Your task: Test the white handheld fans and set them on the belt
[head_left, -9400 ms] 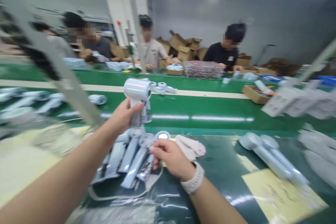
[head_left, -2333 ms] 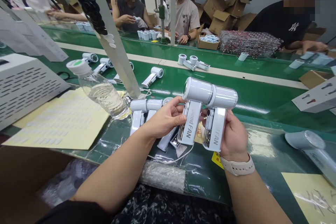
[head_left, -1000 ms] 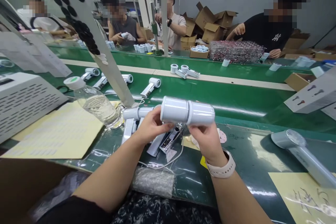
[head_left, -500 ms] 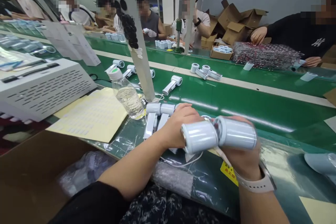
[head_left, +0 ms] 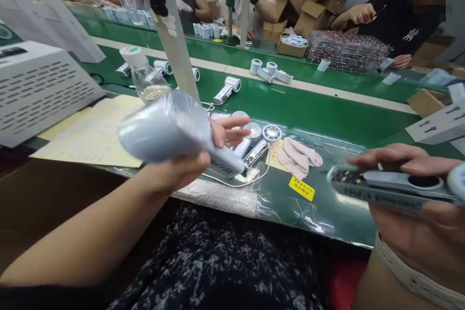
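Observation:
My left hand (head_left: 170, 174) grips a smooth pale-blue handheld fan (head_left: 160, 128) with a tapered, rounded body. Its handle points right towards the bench, the thumb lies below it, and the other fingers stretch out behind. At the right edge, my right hand (head_left: 403, 230) holds another fan with an open handle (head_left: 388, 179) lying level; dark inner parts show at its end, and its head is cut off by the frame. Several more fans (head_left: 254, 131) lie on the bench beyond my left hand, beside a white cable (head_left: 250, 183). Motion blurs both held fans somewhat.
A pinkish cloth (head_left: 296, 155) and a yellow label (head_left: 302, 190) lie mid-bench. To the left stand a clear bottle (head_left: 143, 75), a yellow sheet (head_left: 90, 140) and a vented metal box (head_left: 43, 92). Fans rest on the green belt (head_left: 308, 111); co-workers sit across it.
My hands were close together with two fan heads side by side; now they are wide apart, each holding one fan. The left moved left, the right moved right. The view has shifted.

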Action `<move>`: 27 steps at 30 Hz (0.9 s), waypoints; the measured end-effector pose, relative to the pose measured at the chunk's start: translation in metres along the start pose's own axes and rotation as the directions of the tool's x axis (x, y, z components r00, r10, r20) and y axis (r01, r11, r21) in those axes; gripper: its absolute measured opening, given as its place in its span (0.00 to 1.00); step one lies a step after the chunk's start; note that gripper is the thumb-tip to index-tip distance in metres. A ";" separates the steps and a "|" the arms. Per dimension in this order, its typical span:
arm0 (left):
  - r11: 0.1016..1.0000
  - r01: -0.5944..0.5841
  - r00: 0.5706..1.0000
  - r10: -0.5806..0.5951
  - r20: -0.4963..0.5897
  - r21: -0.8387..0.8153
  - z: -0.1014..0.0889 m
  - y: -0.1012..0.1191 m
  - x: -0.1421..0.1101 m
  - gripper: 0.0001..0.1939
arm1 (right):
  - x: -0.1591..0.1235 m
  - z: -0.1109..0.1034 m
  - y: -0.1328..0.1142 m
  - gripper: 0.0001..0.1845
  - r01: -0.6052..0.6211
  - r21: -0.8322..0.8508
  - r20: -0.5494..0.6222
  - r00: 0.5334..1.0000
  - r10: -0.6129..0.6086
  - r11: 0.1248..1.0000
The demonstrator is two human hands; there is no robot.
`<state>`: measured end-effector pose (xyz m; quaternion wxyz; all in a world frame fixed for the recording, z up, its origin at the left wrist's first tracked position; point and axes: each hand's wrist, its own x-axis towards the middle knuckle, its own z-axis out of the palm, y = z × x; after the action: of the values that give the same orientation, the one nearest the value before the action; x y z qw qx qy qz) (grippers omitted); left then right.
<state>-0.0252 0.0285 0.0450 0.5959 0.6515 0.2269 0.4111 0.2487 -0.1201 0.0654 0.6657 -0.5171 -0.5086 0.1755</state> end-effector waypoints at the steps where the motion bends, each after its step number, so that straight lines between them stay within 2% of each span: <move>1: 0.997 -0.031 0.999 0.032 0.023 -0.070 0.001 0.000 -0.003 0.22 | 0.000 0.003 0.000 0.16 -0.052 0.047 -0.001 0.999 0.052 0.998; 2: 0.989 -0.064 0.997 0.070 0.037 -0.135 0.003 0.000 -0.005 0.21 | -0.003 0.005 0.003 0.18 -0.094 0.063 -0.002 0.996 0.095 0.994; 4: 0.974 -0.082 0.994 0.095 0.051 -0.211 0.012 -0.001 -0.007 0.26 | -0.011 0.014 0.016 0.31 -0.172 0.059 -0.048 0.983 0.175 0.983; 6: 0.960 -0.063 0.993 0.088 0.080 -0.273 0.033 -0.008 -0.006 0.35 | -0.023 0.032 0.033 0.47 -0.235 0.020 -0.078 0.969 0.236 0.972; 7: 0.956 -0.092 0.993 0.109 0.046 -0.278 0.046 -0.014 -0.005 0.40 | -0.029 0.042 0.040 0.51 -0.245 0.016 -0.056 0.968 0.246 0.969; 9: 0.958 -0.172 0.985 0.164 -0.054 -0.231 0.076 -0.027 -0.002 0.47 | -0.038 0.061 0.049 0.55 -0.246 0.039 0.127 0.963 0.239 0.969; 11: 0.963 -0.206 0.975 0.188 -0.117 -0.175 0.101 -0.040 0.005 0.48 | -0.041 0.069 0.052 0.60 -0.241 0.033 0.308 0.926 0.219 0.970; 13: 0.974 -0.210 0.974 0.201 -0.108 -0.082 0.113 -0.048 0.014 0.45 | -0.033 0.061 0.055 0.63 -0.237 -0.057 0.356 0.903 0.242 0.970; 15: 0.971 -0.198 0.979 0.204 -0.031 0.132 0.106 -0.053 0.028 0.42 | -0.016 0.038 0.061 0.61 -0.238 -0.253 0.274 0.912 0.306 0.938; 16: 0.942 -0.181 0.982 0.186 0.010 0.284 0.096 -0.054 0.035 0.39 | -0.006 0.023 0.066 0.59 -0.252 -0.384 0.200 0.917 0.346 0.888; 18: 0.786 -0.129 0.991 0.116 0.061 0.604 0.067 -0.058 0.047 0.29 | 0.015 -0.011 0.082 0.58 -0.303 -0.648 0.000 0.918 0.398 0.699; 20: 0.575 -0.070 0.992 0.126 -0.004 0.815 0.037 -0.064 0.053 0.19 | 0.030 -0.046 0.100 0.53 -0.384 -0.798 -0.188 0.891 0.413 0.464; 21: 0.483 -0.040 0.990 0.138 -0.031 0.875 0.025 -0.068 0.053 0.17 | 0.034 -0.064 0.108 0.49 -0.407 -0.823 -0.238 0.880 0.411 0.396; 22: 0.415 -0.024 0.989 0.140 -0.037 0.910 0.016 -0.073 0.052 0.16 | 0.035 -0.082 0.116 0.46 -0.423 -0.829 -0.269 0.875 0.402 0.366; 24: 0.339 -0.019 0.992 0.123 -0.024 0.941 0.010 -0.082 0.047 0.15 | 0.032 -0.123 0.129 0.39 -0.443 -0.822 -0.320 0.879 0.353 0.359; 26: 0.333 -0.016 0.997 0.077 -0.011 0.943 0.013 -0.088 0.042 0.14 | 0.025 -0.170 0.139 0.30 -0.464 -0.776 -0.366 0.883 0.295 0.427; 27: 0.352 -0.005 0.999 0.047 -0.012 0.936 0.016 -0.090 0.041 0.13 | 0.022 -0.194 0.144 0.28 -0.500 -0.748 -0.435 0.866 0.248 0.437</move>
<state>0.0276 0.0682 -0.0297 0.1082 0.8706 0.4210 0.2304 0.4662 -0.1442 -0.0388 0.3361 -0.8900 -0.3076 -0.0170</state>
